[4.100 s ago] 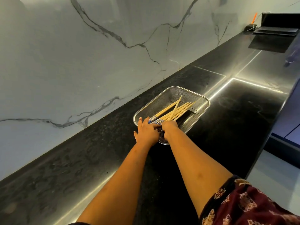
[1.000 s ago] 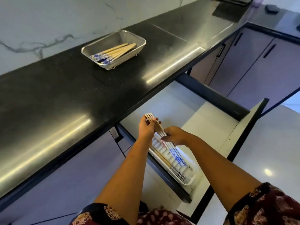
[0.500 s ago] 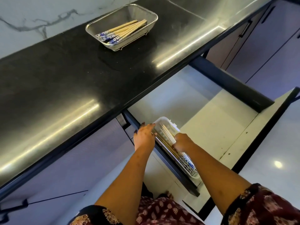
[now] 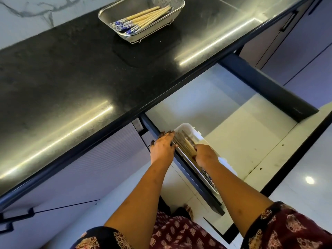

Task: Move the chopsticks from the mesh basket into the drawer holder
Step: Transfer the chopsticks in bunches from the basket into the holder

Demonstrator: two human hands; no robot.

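Observation:
A steel mesh basket [image 4: 177, 8] stands on the black counter, with several wooden chopsticks [image 4: 143, 17] with blue-patterned ends lying in it. Below, in the open drawer, a long white plastic holder [image 4: 188, 129] lies against the drawer's left wall. A bundle of chopsticks [image 4: 185, 146] lies flat inside the holder. My right hand [image 4: 205, 155] rests on that bundle, fingers curled over it. My left hand [image 4: 162, 146] lies flat with fingers spread on the drawer's dark edge beside the holder, holding nothing. My right forearm hides the holder's near half.
The black counter [image 4: 71, 78] overhangs the back of the white-floored drawer [image 4: 242, 137]. The drawer's dark front panel [image 4: 269, 90] stands at the right. Closed cabinet doors with dark handles [image 4: 289, 20] lie at upper right and lower left.
The bundle of chopsticks went from tilted above the holder to lying flat in it. My left hand let go of it and settled on the drawer edge. The camera tilted downward.

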